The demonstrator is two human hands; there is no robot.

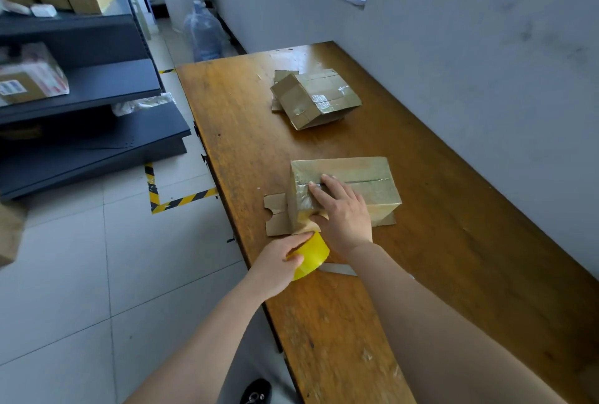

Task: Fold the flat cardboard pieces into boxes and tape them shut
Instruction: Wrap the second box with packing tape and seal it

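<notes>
A folded cardboard box stands on the wooden table, on top of a flat cardboard piece. My right hand lies flat over the box's near end, pressing down on its taped top seam. My left hand grips a yellow tape roll just below the box's near corner, and a strip of tape runs from the roll up onto the box end. A taped box rests farther back on the table on another flat piece.
A knife or blade lies on the table beside the tape roll. Dark metal shelves holding parcels stand to the left across a tiled floor. A water jug sits by the wall beyond the table's far end.
</notes>
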